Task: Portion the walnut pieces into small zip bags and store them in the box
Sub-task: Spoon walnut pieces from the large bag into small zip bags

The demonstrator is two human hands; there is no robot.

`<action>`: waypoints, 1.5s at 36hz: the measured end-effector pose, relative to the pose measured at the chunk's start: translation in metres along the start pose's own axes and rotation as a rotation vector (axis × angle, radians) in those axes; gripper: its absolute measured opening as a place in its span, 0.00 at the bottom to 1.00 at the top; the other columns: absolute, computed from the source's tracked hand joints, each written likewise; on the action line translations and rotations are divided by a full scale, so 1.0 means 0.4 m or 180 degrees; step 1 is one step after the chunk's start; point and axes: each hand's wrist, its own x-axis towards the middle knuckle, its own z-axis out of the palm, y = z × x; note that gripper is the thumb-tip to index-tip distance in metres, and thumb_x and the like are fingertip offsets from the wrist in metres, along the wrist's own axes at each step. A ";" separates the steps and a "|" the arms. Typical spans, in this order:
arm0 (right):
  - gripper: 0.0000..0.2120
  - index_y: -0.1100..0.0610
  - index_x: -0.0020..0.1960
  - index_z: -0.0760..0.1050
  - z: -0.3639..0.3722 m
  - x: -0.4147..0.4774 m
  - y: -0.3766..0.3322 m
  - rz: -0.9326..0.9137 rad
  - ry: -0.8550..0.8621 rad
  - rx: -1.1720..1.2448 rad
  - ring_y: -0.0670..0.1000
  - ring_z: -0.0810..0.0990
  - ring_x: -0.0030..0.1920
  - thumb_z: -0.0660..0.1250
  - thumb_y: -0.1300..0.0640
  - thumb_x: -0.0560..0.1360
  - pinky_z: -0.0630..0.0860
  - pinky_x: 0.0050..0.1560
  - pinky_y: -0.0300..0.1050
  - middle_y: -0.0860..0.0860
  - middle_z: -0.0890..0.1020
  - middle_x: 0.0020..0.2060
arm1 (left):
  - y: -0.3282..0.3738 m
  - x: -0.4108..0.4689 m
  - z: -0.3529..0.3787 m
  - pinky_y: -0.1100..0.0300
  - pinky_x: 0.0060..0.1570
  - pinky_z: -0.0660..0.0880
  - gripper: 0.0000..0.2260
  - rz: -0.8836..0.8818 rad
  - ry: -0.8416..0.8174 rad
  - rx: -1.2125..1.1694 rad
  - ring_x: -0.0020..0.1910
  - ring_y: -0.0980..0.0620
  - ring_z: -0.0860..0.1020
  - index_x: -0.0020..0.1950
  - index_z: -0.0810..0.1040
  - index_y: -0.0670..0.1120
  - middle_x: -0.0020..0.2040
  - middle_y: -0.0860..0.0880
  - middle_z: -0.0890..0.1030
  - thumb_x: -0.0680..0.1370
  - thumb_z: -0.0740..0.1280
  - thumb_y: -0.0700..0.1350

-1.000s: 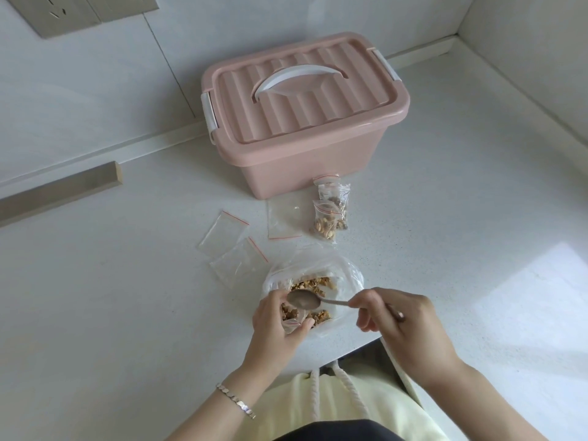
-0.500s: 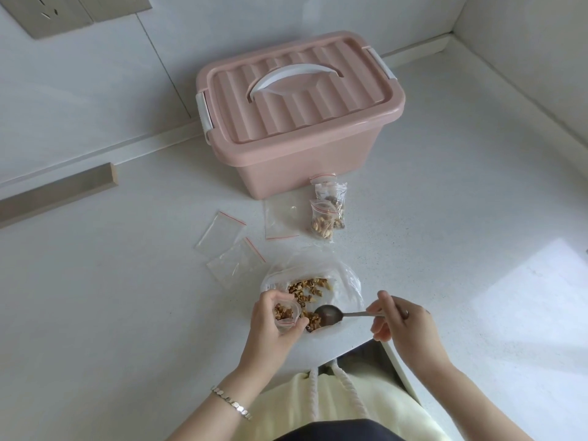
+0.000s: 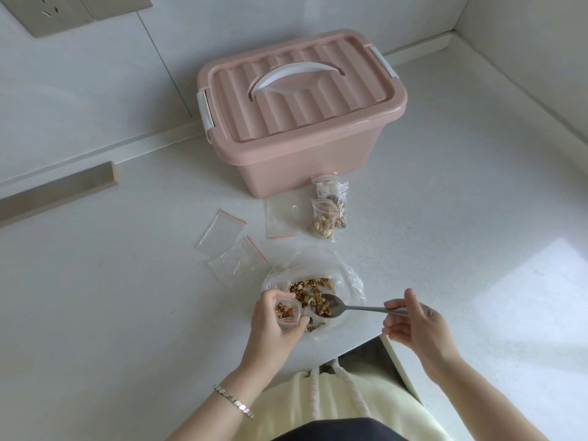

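White counter [image 3: 127,313] holds brown, crumbly walnut pieces [image 3: 310,291] in a big clear plastic bag [image 3: 348,275] at the near edge. Left hand [image 3: 273,327] curls round a small clear zip bag [image 3: 286,311], part full, just left of them. Right hand [image 3: 413,323] pinches a metal spoon [image 3: 332,305], its bowl in the nuts. Bits could spill if the spoon misses that small mouth. Two filled bags [image 3: 326,218] lie by the shut pink plastic box [image 3: 302,122].
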 end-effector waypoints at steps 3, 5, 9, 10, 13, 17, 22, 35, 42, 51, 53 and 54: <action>0.21 0.64 0.41 0.77 -0.003 -0.017 -0.037 -0.0248 0.0006 -0.0038 0.51 0.78 0.24 0.54 0.51 0.80 0.76 0.25 0.38 0.56 0.78 0.25 | 0.004 0.004 0.007 0.79 0.53 0.60 0.18 0.0024 0.0022 0.0111 0.60 0.62 0.67 0.51 0.67 0.56 0.55 0.56 0.73 0.71 0.72 0.43; 0.21 0.64 0.40 0.76 0.001 -0.031 -0.064 -0.0428 -0.0014 -0.0073 0.51 0.77 0.24 0.53 0.51 0.80 0.75 0.25 0.38 0.56 0.78 0.24 | 0.011 0.006 0.012 0.74 0.55 0.60 0.18 0.0038 0.0030 0.0172 0.59 0.62 0.67 0.51 0.67 0.56 0.54 0.58 0.72 0.71 0.72 0.43; 0.22 0.65 0.39 0.77 0.024 -0.061 -0.105 -0.0802 -0.0082 -0.0245 0.52 0.77 0.24 0.53 0.52 0.80 0.74 0.25 0.38 0.56 0.78 0.23 | 0.023 0.008 0.017 0.65 0.58 0.61 0.18 0.0001 0.0051 0.0243 0.59 0.57 0.67 0.49 0.66 0.58 0.55 0.55 0.72 0.70 0.73 0.44; 0.22 0.65 0.39 0.77 0.034 -0.069 -0.112 -0.0894 -0.0121 -0.0298 0.52 0.77 0.24 0.54 0.52 0.80 0.74 0.25 0.38 0.57 0.78 0.23 | 0.026 0.007 0.017 0.65 0.57 0.61 0.19 -0.0051 0.0025 0.0262 0.60 0.56 0.66 0.49 0.64 0.59 0.56 0.55 0.71 0.71 0.72 0.44; 0.21 0.64 0.37 0.78 0.064 -0.095 -0.120 -0.1158 -0.0288 -0.0447 0.53 0.77 0.24 0.55 0.53 0.79 0.74 0.25 0.39 0.56 0.78 0.23 | 0.031 0.008 0.017 0.65 0.55 0.61 0.20 -0.0168 -0.0020 0.0351 0.62 0.54 0.64 0.53 0.62 0.57 0.57 0.55 0.65 0.72 0.72 0.46; 0.20 0.55 0.36 0.80 0.093 -0.116 -0.106 -0.1734 -0.0519 -0.1108 0.50 0.78 0.26 0.57 0.43 0.71 0.76 0.31 0.40 0.53 0.80 0.27 | 0.034 0.008 0.017 0.65 0.55 0.62 0.22 -0.0234 0.0005 0.0412 0.65 0.51 0.64 0.59 0.63 0.53 0.58 0.55 0.65 0.72 0.71 0.47; 0.26 0.48 0.35 0.79 0.091 -0.118 -0.096 -0.2157 -0.0552 -0.1219 0.46 0.78 0.27 0.55 0.28 0.68 0.74 0.31 0.34 0.49 0.80 0.28 | 0.029 0.005 0.015 0.64 0.58 0.62 0.22 -0.0216 0.0013 0.0316 0.67 0.51 0.63 0.57 0.61 0.56 0.59 0.55 0.65 0.72 0.71 0.47; 0.22 0.52 0.35 0.80 0.099 -0.123 -0.091 -0.2120 -0.0703 -0.1437 0.44 0.77 0.28 0.58 0.38 0.72 0.72 0.32 0.32 0.49 0.80 0.28 | 0.022 -0.005 0.007 0.55 0.60 0.69 0.21 0.0276 0.0266 0.0433 0.60 0.49 0.70 0.49 0.65 0.61 0.52 0.60 0.71 0.69 0.74 0.45; 0.24 0.52 0.34 0.78 0.046 -0.127 -0.147 -0.2329 0.0113 -0.0627 0.47 0.75 0.24 0.56 0.37 0.74 0.72 0.27 0.34 0.55 0.79 0.27 | 0.066 -0.021 -0.032 0.63 0.62 0.68 0.17 0.0651 0.0774 -0.0382 0.58 0.52 0.75 0.51 0.68 0.62 0.52 0.50 0.78 0.70 0.73 0.50; 0.21 0.57 0.34 0.78 0.025 -0.068 -0.115 -0.1689 -0.0015 -0.0988 0.48 0.74 0.23 0.55 0.44 0.72 0.71 0.27 0.38 0.55 0.78 0.24 | 0.215 0.082 -0.067 0.68 0.42 0.75 0.18 0.0885 0.1168 -0.0852 0.39 0.62 0.78 0.46 0.64 0.52 0.40 0.51 0.76 0.70 0.71 0.35; 0.21 0.56 0.34 0.78 0.026 -0.057 -0.105 -0.1615 -0.0047 -0.1041 0.48 0.74 0.23 0.56 0.43 0.72 0.72 0.28 0.38 0.54 0.78 0.24 | 0.240 0.130 -0.066 0.70 0.41 0.73 0.18 0.0959 0.1091 -0.0667 0.37 0.64 0.77 0.47 0.64 0.53 0.40 0.53 0.75 0.71 0.71 0.37; 0.21 0.56 0.34 0.78 0.027 -0.053 -0.101 -0.1593 -0.0059 -0.1077 0.47 0.74 0.23 0.55 0.43 0.72 0.72 0.28 0.38 0.54 0.78 0.24 | 0.249 0.157 -0.063 0.73 0.40 0.71 0.18 0.0977 0.1035 -0.0525 0.37 0.65 0.76 0.47 0.64 0.52 0.39 0.53 0.75 0.71 0.71 0.38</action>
